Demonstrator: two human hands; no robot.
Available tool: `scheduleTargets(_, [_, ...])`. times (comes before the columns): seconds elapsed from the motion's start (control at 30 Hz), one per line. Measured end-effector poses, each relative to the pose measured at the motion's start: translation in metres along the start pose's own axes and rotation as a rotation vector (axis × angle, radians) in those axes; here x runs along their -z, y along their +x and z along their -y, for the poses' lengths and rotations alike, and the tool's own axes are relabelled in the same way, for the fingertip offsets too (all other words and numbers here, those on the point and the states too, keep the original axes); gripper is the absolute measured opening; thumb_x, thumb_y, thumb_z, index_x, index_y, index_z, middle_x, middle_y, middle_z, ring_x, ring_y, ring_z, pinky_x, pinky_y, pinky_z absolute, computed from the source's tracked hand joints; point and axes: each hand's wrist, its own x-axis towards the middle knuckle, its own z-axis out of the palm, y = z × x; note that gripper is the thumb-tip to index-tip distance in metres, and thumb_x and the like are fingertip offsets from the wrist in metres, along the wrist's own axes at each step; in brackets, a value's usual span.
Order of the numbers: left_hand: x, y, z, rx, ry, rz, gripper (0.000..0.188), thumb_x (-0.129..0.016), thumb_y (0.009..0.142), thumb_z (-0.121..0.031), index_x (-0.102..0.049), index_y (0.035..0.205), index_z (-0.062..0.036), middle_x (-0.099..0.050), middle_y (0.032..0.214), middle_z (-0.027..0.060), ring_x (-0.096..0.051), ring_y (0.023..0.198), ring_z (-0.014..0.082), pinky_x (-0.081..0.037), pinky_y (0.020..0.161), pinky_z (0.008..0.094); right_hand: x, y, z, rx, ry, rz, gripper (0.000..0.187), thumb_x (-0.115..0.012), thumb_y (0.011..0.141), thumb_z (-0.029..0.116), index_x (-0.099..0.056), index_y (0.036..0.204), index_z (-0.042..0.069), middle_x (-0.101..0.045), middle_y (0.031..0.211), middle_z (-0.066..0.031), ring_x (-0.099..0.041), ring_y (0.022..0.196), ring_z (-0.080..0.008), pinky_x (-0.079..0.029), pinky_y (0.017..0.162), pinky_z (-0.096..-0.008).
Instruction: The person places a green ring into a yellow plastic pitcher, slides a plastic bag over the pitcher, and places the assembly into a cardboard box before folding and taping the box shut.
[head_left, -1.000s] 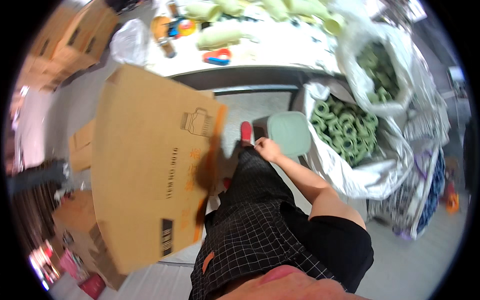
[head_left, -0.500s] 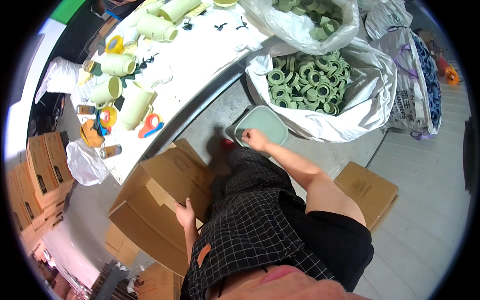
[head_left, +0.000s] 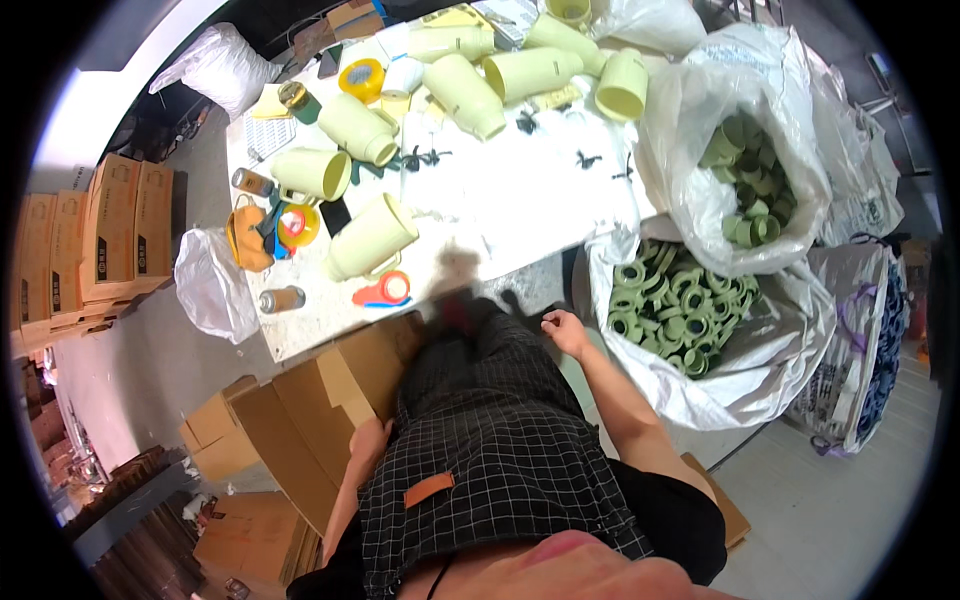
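At my left side stands an open cardboard box [head_left: 293, 410]. My left hand [head_left: 370, 438] is closed at the edge of the box, its fingers partly hidden. My right hand [head_left: 566, 331] hangs in the air with its fingers curled and nothing visible in them. Just right of that hand is a white woven sack [head_left: 765, 375] full of green ring-shaped plastic parts [head_left: 690, 310]. Below the same hand, part of a pale green stool [head_left: 578, 385] shows beside my leg. In front of me, several pale green handled bottle bodies [head_left: 375, 240] lie on the white table [head_left: 490, 215].
An orange-red tape roll [head_left: 396, 289], spray-type can [head_left: 282, 299] and black phone [head_left: 334, 216] lie on the table's left part. A clear bag [head_left: 690, 190] of green cups stands at right. Stacked cartons [head_left: 125, 225] line the left; a flat carton [head_left: 730, 505] lies behind my right arm.
My view has swung toward the table, which now fills more of the front. My right hand is no longer over the stool but beside the sack. My left hand stays at the box.
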Motion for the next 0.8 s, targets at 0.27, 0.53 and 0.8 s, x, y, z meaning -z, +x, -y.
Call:
scheduleTargets(0.27, [0.165,0.034,-0.143,-0.303,-0.119,-0.350,0.030,-0.061,0.092,-0.033,-0.068,0.097,-0.0042,-0.070,0.094,0.0197,-0.067,0.090,0.0376,-0.052,0.076,0.0479,0.128,0.137,0.143,0.091,0.364,-0.240,0.035,-0.065,0.092,0.018,-0.061,0.117,-0.006,-0.069,0.086,-0.0119,-0.067,0.072,-0.0171,-0.053,0.065,-0.0286])
scheduleTargets(0.53, [0.191,0.143,-0.391,-0.639,-0.636,-0.222,0.025,-0.065,0.092,-0.019,-0.065,0.113,-0.0051,-0.071,0.097,0.0135,-0.069,0.091,0.0277,-0.053,0.083,0.0370,0.191,0.206,0.081,0.171,0.391,-0.423,0.020,-0.064,0.093,0.009,-0.064,0.108,-0.003,-0.068,0.086,-0.0089,-0.065,0.075,-0.0146,-0.052,0.070,-0.0279])
scheduleTargets(0.8, [-0.004,0.187,-0.500,-1.088,-0.106,0.423,0.024,-0.066,0.089,-0.027,-0.064,0.100,-0.0058,-0.068,0.098,0.0139,-0.064,0.097,0.0341,-0.051,0.084,0.0450,0.213,0.102,-0.190,-0.913,-0.219,-0.280,0.082,-0.082,0.073,0.041,-0.046,0.131,-0.004,-0.066,0.119,-0.0242,-0.064,0.111,-0.0374,-0.051,0.094,-0.0435])
